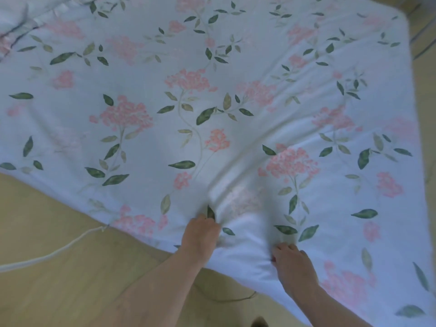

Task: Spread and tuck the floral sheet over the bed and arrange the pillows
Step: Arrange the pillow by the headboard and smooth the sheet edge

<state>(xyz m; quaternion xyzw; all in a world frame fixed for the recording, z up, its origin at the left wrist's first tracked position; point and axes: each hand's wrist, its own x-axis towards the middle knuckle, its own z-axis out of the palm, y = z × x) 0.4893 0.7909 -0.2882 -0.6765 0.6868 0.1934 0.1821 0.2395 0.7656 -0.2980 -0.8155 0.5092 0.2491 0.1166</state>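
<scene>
Here, a pale blue cotton sheet printed with pink flower clusters and dark green leaves (212, 102) is shown spread over the bed, filling most of the head view from 9 o'clock round to 4 o'clock. Its near edge is seen running diagonally from 9 o'clock down to 5 o'clock, where it overhangs a light wooden floor (70, 267). The left hand (200, 234) is placed at 6 o'clock on that edge, its fingers curled and clamped on a gathered fold of the cloth. The right hand (291, 260) is set just beside it, toward 5 o'clock, its fingers likewise bent down and closed on the sheet's edge. A raised crease is drawn from between the two hands toward 1 o'clock. The fabric between the hands is bunched and appears plain white. A rounded corner of the covered bed is visible at 1 o'clock. Rumpled pale bedding (21, 22) is seen at 10 o'clock; whether it is a pillow cannot be told. A white cord (54, 252) is laid on the floor at 8 o'clock, reaching the sheet's edge.
</scene>
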